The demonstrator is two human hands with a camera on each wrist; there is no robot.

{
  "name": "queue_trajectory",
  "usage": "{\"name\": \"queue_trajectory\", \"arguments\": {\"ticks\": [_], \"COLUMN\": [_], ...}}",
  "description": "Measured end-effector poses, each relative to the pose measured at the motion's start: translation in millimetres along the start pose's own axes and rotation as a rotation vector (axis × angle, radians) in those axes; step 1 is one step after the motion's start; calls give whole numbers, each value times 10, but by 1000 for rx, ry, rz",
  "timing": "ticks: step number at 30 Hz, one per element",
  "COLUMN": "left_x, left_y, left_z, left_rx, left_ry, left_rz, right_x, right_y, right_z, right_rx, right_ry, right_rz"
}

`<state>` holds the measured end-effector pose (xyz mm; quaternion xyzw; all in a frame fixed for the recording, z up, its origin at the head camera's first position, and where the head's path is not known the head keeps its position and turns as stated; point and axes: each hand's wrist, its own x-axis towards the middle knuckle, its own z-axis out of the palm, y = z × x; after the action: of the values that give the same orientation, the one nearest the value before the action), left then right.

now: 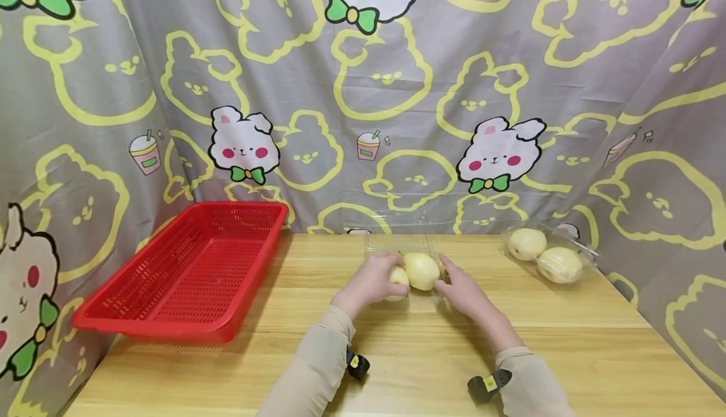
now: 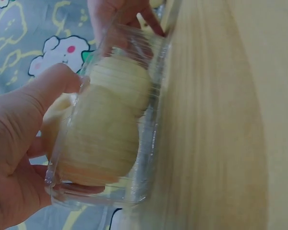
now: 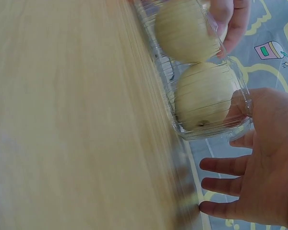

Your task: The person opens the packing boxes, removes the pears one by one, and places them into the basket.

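Observation:
A clear plastic box (image 1: 421,297) with its lid raised at the back stands near the table's far edge, holding two pale yellow pears. My left hand (image 1: 373,281) is around the left pear (image 1: 399,275), fingers and thumb curved on it at the box's left end. In the left wrist view, the left thumb lies by the box rim (image 2: 67,129). At the opposite end is my right hand (image 1: 464,288), beside the right pear (image 1: 422,271). Its thumb reaches over the rim toward that pear (image 3: 206,96), while the other fingers (image 3: 223,166) extend straight and spread outside the box.
To the left stands a red plastic basket (image 1: 215,329) with slotted walls. A second clear box (image 1: 587,254) with two pears lies at the right back corner of the wooden table (image 1: 420,366). A patterned grey curtain (image 1: 391,121) hangs behind the table.

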<state>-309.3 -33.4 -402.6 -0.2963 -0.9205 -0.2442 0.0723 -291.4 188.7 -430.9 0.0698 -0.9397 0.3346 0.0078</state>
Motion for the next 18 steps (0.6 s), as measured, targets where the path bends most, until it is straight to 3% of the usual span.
{"name": "queue_trajectory", "arguments": {"ticks": [13, 18], "left_x": [0, -1], "left_y": [-19, -11], "left_z": [-97, -128], "left_rx": [-125, -191], "left_ry": [63, 72], "left_rz": [-26, -66], "right_x": [-3, -8], "right_y": [-3, -8], "right_z": [-4, -11], "right_rx": [1, 4], "right_ry": [3, 3], "right_rz": [5, 4]}}
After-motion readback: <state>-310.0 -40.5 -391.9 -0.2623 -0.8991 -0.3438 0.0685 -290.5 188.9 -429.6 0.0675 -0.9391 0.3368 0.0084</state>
